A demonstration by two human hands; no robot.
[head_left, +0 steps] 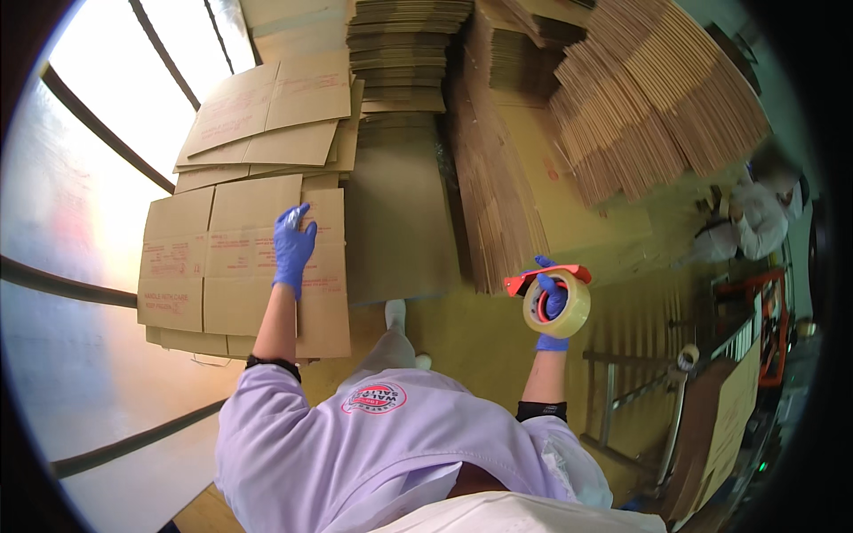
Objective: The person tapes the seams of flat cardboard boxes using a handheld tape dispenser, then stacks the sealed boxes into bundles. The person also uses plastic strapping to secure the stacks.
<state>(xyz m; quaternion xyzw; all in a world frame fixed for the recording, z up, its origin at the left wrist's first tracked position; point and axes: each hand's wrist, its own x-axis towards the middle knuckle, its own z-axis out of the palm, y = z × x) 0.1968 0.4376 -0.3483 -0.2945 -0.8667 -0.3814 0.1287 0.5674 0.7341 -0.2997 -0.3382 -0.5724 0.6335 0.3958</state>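
My left hand, in a blue glove, reaches over a flat brown carton with red print, fingers slightly bent and apart, holding nothing; I cannot tell whether it touches the cardboard. My right hand, also gloved in blue, grips a red tape dispenser with a roll of clear tape, its fingers running through and behind the roll. More flattened cartons lie piled beyond my left hand.
Tall stacks of folded cardboard stand ahead and right, another at the back. A co-worker in white is at the right. A metal-framed machine is at lower right, a translucent panelled wall at left, yellowish floor below.
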